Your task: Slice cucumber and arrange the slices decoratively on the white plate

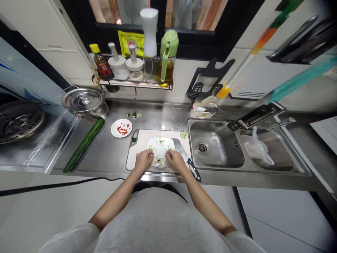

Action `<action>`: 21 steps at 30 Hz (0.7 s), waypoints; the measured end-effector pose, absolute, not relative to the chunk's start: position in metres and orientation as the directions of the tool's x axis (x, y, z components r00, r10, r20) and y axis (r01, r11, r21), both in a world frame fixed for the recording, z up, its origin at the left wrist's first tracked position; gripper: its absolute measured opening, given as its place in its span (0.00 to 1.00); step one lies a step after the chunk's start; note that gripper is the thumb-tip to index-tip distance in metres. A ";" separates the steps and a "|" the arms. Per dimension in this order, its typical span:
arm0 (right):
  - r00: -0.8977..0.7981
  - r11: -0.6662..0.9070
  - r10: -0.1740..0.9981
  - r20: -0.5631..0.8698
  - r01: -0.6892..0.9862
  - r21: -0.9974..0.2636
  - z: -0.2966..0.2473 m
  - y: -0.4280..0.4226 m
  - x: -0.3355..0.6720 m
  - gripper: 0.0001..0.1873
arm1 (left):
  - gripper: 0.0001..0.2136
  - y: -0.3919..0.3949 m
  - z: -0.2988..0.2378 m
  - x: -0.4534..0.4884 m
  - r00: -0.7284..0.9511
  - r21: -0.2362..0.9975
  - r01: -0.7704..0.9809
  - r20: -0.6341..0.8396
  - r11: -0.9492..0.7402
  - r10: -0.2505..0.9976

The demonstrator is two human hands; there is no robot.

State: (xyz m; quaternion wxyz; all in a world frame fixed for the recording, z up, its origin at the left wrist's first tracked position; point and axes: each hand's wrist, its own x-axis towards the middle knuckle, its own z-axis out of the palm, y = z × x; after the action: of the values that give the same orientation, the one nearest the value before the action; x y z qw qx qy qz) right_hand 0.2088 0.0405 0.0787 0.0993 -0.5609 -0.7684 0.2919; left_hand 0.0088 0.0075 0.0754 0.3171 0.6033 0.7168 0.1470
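A white squarish plate (pixel 162 149) lies on a cutting board (pixel 142 135). On it, thin cucumber slices (pixel 159 161) are laid in pinwheels; the nearest one has a red bit at its centre. My left hand (pixel 144 160) is closed over the plate's left edge, fingertips pinched beside the slices there. Over the right edge, my right hand (pixel 175 160) is closed too, partly covering another group of slices. Whatever the fingertips hold, if anything, is too small to make out. A knife (pixel 194 170) rests at the board's right side, its blade partly behind the plate.
A small white dish (pixel 121 128) with red pieces stands left of the board. Further left lie a whole cucumber (pixel 83 144) and a lidded steel pot (pixel 86 102). Cucumber ends (pixel 134 114) sit behind. The sink (pixel 216 147) is to the right; bottles (pixel 150 45) line a shelf.
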 end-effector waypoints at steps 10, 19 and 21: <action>-0.283 0.137 0.953 -0.104 0.714 -0.687 0.078 0.046 0.227 0.12 | 0.08 0.015 0.074 -0.027 -0.263 0.635 0.699 -0.200 0.329 0.944; -0.287 0.147 0.954 -0.088 0.702 -0.697 0.081 0.052 0.223 0.16 | 0.09 0.043 0.078 -0.087 -0.398 0.562 0.709 -0.182 0.427 0.899; -0.284 0.143 0.955 -0.088 0.697 -0.702 0.080 0.054 0.224 0.16 | 0.09 0.051 0.080 -0.106 -0.438 0.521 0.716 -0.182 0.464 0.880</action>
State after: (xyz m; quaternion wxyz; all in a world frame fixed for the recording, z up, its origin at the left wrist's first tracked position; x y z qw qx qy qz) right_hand 0.2235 0.0543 0.0801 0.1953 -0.5654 -0.7304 0.3297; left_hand -0.1064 0.0510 0.0805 0.2190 0.4825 0.8272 0.1871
